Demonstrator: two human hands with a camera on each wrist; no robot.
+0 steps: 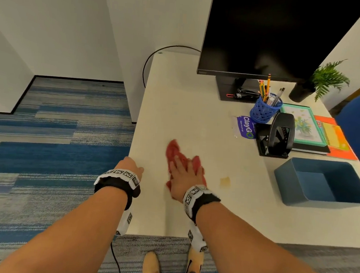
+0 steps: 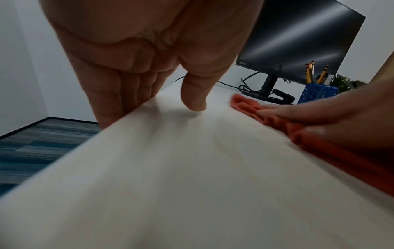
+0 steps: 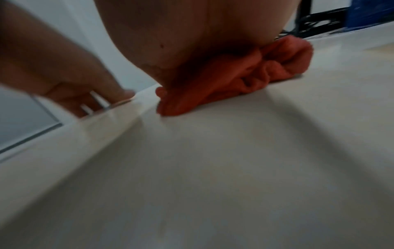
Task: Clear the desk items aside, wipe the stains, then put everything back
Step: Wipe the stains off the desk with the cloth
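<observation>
A red cloth (image 1: 174, 149) lies crumpled on the white desk (image 1: 198, 107), near its left side. My right hand (image 1: 182, 175) lies flat on the cloth with straight fingers and presses it down; the right wrist view shows the cloth (image 3: 277, 67) bunched under the palm. My left hand (image 1: 130, 165) grips the desk's left edge, with the thumb (image 2: 196, 96) on top and the fingers (image 2: 110, 104) bent down over the side. A small yellowish stain (image 1: 225, 181) sits on the desk right of the cloth.
At the back right stand a monitor (image 1: 277, 36), a stapler (image 1: 247, 93), a blue pen holder (image 1: 265, 109), a ClayGo packet (image 1: 244, 127), a black hole punch (image 1: 277, 134), books (image 1: 307, 126) and a plant (image 1: 325, 80). A blue tray (image 1: 295, 187) sits at the right front.
</observation>
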